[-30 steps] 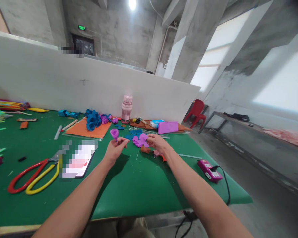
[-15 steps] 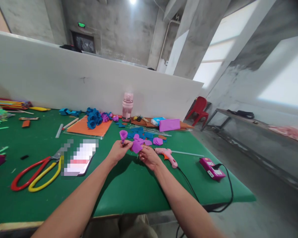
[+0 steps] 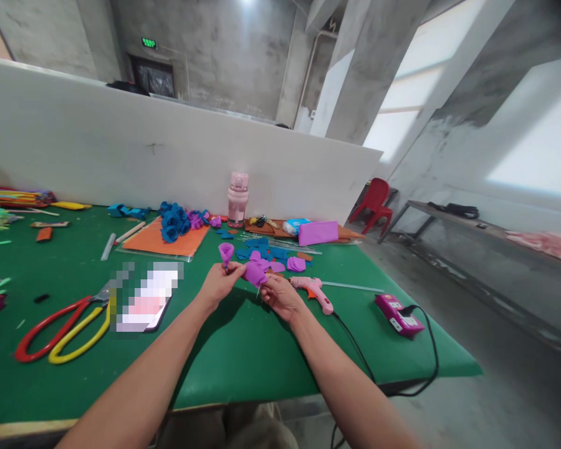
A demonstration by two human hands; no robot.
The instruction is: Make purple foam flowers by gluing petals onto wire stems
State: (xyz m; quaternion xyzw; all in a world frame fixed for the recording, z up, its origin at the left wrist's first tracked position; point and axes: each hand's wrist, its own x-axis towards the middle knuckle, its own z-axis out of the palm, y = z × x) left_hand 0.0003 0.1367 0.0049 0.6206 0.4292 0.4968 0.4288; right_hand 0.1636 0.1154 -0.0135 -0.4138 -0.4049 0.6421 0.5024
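My left hand (image 3: 220, 284) is closed, pinching a small purple cup-shaped paper flower (image 3: 225, 252) that sticks up above its fingers. Its fingertips also touch the left edge of a purple paper petal (image 3: 255, 273). From the other side, my right hand (image 3: 283, 298) grips that petal between thumb and fingers. A thin pale strand shows below the right fingertips; what it is I cannot make out. Just beyond the hands lie loose purple petals (image 3: 296, 264) and blue paper pieces (image 3: 258, 244). A pink glue gun (image 3: 325, 303) rests right of my right hand.
Large red-and-yellow-handled scissors (image 3: 77, 327) and a phone (image 3: 156, 299) lie at left. Blue paper flowers (image 3: 174, 221) sit on orange sheets (image 3: 163, 242). A pink bottle (image 3: 237, 201) stands against the white partition (image 3: 177, 149). The glue gun's cord runs near a purple power box (image 3: 399, 315).
The purple flower in my left hand has shifted slightly left. The petal between my hands has turned and shows a wider face. The whole view has moved a little.
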